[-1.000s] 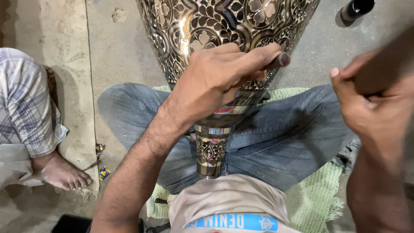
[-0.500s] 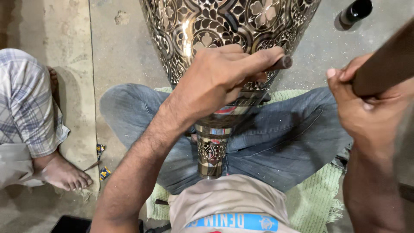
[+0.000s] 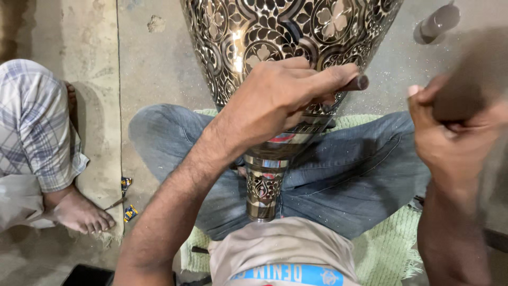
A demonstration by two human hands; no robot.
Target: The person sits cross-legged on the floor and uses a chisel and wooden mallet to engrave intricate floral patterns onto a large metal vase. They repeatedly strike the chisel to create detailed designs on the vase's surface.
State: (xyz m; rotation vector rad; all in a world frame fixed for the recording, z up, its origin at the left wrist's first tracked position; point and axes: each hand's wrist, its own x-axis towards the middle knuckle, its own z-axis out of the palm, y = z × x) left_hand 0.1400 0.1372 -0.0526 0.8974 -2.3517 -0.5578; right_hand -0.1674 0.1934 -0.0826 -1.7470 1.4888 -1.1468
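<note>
A large engraved metal vase [image 3: 275,37] with black and silver flower patterns lies across my lap, its narrow neck [image 3: 263,190] pointing at my belly. My left hand [image 3: 280,100] is closed around a thin dark chisel [image 3: 355,83], whose tip rests against the vase's lower body. My right hand [image 3: 450,132] is raised at the right edge, gripping a brown wooden mallet [image 3: 471,79] that shows as a blur above the hand.
I sit cross-legged in blue jeans on a pale green mat [image 3: 386,249] over a concrete floor. Another person's bare foot [image 3: 79,212] and checked cloth are at the left. A small dark cylinder [image 3: 439,21] lies on the floor at top right.
My right hand with the mallet has swung a little, blurring more now. The left hand and chisel stay on the same spot of the vase.
</note>
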